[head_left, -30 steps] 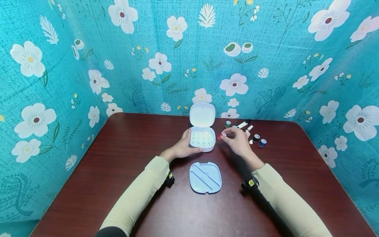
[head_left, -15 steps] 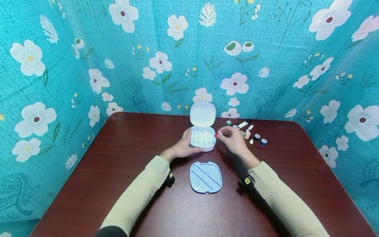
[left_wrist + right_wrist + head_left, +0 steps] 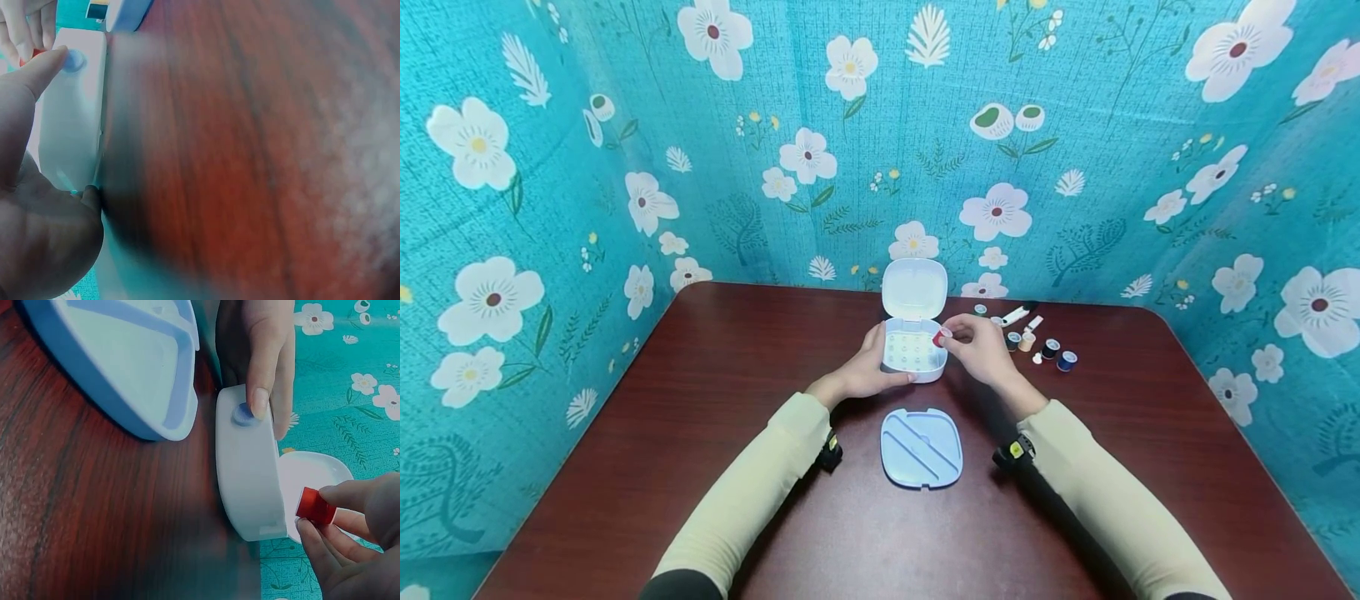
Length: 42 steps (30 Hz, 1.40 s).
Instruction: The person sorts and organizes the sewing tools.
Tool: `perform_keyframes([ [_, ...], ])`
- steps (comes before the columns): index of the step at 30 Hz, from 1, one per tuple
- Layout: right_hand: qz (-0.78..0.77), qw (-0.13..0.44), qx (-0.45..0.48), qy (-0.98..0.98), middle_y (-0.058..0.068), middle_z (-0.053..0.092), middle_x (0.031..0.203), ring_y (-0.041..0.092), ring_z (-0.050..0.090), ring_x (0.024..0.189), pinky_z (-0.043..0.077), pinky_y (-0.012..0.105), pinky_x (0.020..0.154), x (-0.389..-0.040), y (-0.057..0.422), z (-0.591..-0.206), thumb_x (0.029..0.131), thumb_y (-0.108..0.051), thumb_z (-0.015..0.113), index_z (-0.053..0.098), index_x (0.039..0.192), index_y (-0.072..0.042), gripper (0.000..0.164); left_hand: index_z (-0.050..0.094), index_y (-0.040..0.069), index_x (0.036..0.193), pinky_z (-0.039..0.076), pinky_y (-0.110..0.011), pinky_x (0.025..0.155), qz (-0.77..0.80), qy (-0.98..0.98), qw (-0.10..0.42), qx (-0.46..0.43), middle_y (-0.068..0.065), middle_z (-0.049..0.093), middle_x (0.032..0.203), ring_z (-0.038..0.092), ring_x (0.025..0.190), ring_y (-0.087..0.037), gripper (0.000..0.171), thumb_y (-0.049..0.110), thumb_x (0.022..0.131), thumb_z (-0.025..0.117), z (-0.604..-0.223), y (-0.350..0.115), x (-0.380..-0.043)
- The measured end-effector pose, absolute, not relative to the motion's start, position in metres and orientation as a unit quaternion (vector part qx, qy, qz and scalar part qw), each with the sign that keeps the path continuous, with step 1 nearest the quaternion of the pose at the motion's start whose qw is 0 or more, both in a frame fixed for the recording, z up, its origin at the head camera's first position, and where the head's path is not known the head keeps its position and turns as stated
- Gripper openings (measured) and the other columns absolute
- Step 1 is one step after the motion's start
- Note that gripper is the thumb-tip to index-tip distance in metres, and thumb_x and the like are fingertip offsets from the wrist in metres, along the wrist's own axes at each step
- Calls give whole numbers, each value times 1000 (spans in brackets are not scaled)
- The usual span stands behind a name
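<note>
A white sewing box [image 3: 931, 376] stands on the table with its lid [image 3: 914, 287] raised at the back. Its inside shows a pale insert with rows of small pegs. My left hand [image 3: 865, 372] grips the box round its left side and front, the thumb beside a blue button [image 3: 244, 415] on the front wall. Between thumb and fingers, my right hand [image 3: 983, 353] pinches a red thread spool [image 3: 315, 506]. In the head view the spool overlaps the right part of the open box; in the right wrist view it is tilted, close to the rim.
A light blue divided tray [image 3: 921, 450] lies in front of the box. To the right are a black spool [image 3: 1050, 349], a blue spool [image 3: 1067, 361], a beige spool [image 3: 1027, 342] and several small items, including a white tool [image 3: 1015, 316]. A floral curtain [image 3: 850, 208] hangs behind the table.
My right hand has carried the red spool leftward, from the table right of the box to over the box's right side. The left hand has stayed on the box.
</note>
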State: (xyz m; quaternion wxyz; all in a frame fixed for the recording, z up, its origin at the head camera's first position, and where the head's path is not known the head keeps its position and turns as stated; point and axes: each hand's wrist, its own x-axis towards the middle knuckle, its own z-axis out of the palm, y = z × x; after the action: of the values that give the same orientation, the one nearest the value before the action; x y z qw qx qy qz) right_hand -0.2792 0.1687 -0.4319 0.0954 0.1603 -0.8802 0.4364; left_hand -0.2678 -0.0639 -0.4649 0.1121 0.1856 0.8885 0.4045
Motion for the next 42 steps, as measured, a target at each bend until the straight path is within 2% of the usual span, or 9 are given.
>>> perform_keyframes([
  [17,428,79,176,-883,7,70,93,19,66,87,51,38,78,-286,148,-422,84,-10,70,68,104,-1,22,-13,14,149,24,-38,109,400,890,114,187,-5,-5,155,13,139,-19,117,54,77,70,-467,-64,-270],
  [27,404,97,196,-888,10,69,99,21,66,88,53,36,77,-291,134,-418,84,-8,69,67,106,-2,22,-15,11,148,25,-36,109,390,895,114,185,-9,-6,155,11,140,-20,119,56,77,68,-464,-65,-271],
  [42,392,104,200,-892,11,70,97,21,67,88,53,35,78,-299,123,-422,82,-7,71,69,104,-2,22,-15,11,148,24,-34,109,386,896,119,186,-6,-7,155,11,140,-19,119,57,77,68,-467,-64,-269],
])
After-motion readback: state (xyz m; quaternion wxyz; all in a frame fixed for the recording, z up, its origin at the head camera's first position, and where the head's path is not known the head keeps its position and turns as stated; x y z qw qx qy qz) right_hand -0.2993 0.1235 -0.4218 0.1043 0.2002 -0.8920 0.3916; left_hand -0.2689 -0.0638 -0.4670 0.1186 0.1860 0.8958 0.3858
